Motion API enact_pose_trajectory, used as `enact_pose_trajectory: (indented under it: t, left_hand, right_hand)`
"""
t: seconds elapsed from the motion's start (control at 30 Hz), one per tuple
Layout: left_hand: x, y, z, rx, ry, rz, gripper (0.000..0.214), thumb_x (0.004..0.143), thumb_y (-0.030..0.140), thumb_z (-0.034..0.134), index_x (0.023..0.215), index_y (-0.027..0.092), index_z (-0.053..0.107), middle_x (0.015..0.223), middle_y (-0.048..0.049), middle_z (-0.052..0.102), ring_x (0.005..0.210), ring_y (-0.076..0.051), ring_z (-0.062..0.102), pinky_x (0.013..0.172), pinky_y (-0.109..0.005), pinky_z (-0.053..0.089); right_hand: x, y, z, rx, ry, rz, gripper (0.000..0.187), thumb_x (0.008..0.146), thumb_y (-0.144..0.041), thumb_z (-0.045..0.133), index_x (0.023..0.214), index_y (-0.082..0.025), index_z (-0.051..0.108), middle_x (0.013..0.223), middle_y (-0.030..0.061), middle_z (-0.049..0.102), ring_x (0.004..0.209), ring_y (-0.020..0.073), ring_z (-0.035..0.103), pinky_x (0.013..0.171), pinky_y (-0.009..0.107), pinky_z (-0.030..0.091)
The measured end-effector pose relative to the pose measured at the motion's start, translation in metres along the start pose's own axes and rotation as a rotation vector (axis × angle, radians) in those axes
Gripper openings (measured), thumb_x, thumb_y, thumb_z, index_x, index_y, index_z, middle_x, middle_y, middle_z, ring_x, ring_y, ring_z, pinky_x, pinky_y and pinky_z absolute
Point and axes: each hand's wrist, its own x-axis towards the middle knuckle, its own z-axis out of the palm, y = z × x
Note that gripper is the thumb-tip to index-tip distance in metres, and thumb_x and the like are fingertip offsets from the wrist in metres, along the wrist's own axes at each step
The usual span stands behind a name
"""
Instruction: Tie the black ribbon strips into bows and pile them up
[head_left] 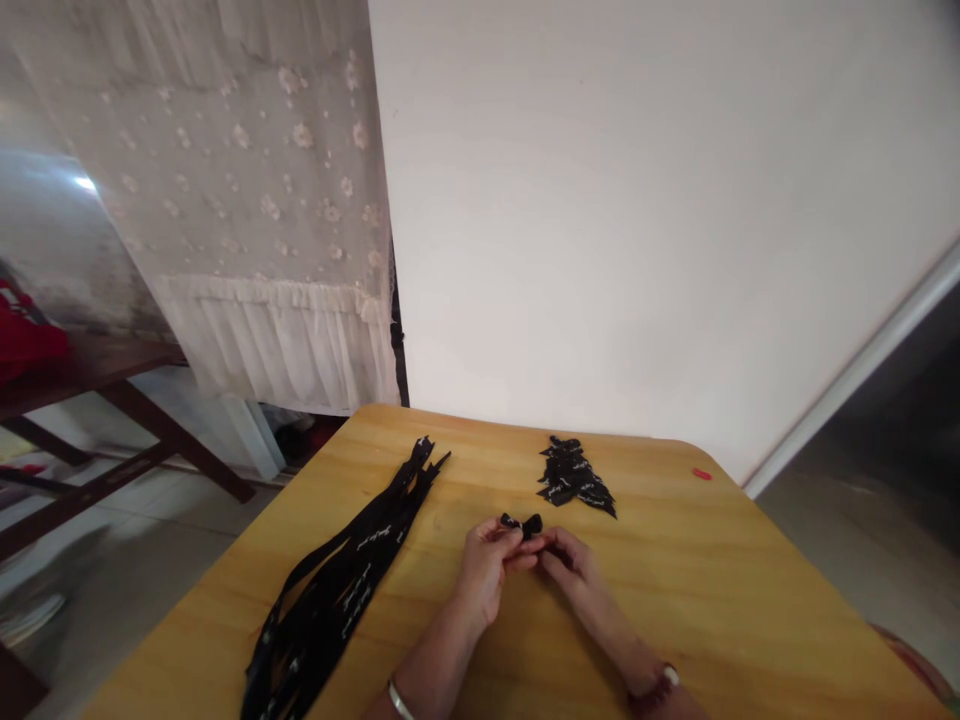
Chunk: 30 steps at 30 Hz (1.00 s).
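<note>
Tabletop of pale varnished wood [675,600], seen from above, is backed by a white wall [637,200] and a sheer floral lace curtain [240,200]. A small black bow [523,524] is pinched between the thumb and fingers of the left hand [486,565]. The right hand [570,570] is held half closed just beside it, its fingers [546,546] reaching in below the bow; whether the bow is gripped by this hand cannot be told. A bangle [400,700] is worn on the left wrist, a beaded bracelet [660,688] on the right. Long black ribbons [330,590] printed in white are laid in a bundle to the left of the left hand. A heap of short black ribbon pieces [574,475] is placed just ahead of the hands. A small red scrap [702,474] is seen farther ahead, right of the right hand. Well left of the hands, a dark wooden table [112,400] bearing red cloth [26,340] stands on a tiled floor [150,520].
</note>
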Motion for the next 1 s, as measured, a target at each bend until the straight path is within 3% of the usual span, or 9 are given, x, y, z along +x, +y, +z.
enact_pose_trajectory:
  t: [0.1,0.27,0.57,1.0]
  left_hand:
    - [0.001,-0.002,0.000,0.020,-0.022,0.010,0.020,0.055,0.017,0.066,0.070,0.009,0.054,0.074,-0.0108,0.063,0.071,-0.019,0.061,0.059,-0.024,0.048]
    - [0.001,-0.008,0.001,0.124,-0.039,0.047,0.020,0.054,0.015,0.065,0.071,0.011,0.055,0.070,-0.0074,0.063,0.065,-0.018,0.061,0.059,-0.027,0.048]
    - [-0.003,-0.007,0.006,0.215,-0.042,0.042,0.017,0.053,0.017,0.063,0.067,0.011,0.055,0.063,-0.0026,0.061,0.056,-0.015,0.059,0.056,-0.027,0.047]
    - [-0.001,-0.009,0.002,0.212,-0.076,0.022,0.025,0.058,0.031,0.062,0.067,0.009,0.056,0.063,-0.0047,0.061,0.053,-0.014,0.059,0.051,-0.025,0.047]
  right_hand:
    - [0.000,-0.003,-0.001,0.109,0.052,0.036,0.019,0.069,-0.037,0.051,0.066,-0.019,0.056,0.067,0.0012,0.058,0.067,0.0170,0.051,0.061,0.026,0.039]
    - [-0.001,0.000,-0.001,0.175,0.149,0.066,0.028,0.072,-0.041,0.049,0.057,-0.018,0.049,0.051,-0.0030,0.048,0.050,0.0112,0.044,0.048,0.022,0.033]
    - [-0.001,0.003,-0.001,0.151,0.068,0.064,0.016,0.067,-0.032,0.056,0.070,-0.017,0.054,0.063,-0.0005,0.054,0.058,0.0134,0.050,0.052,0.022,0.039]
    - [0.002,0.007,-0.001,-0.022,0.078,-0.016,0.015,0.068,-0.032,0.053,0.067,-0.017,0.054,0.061,0.0004,0.054,0.057,0.0145,0.051,0.052,0.024,0.042]
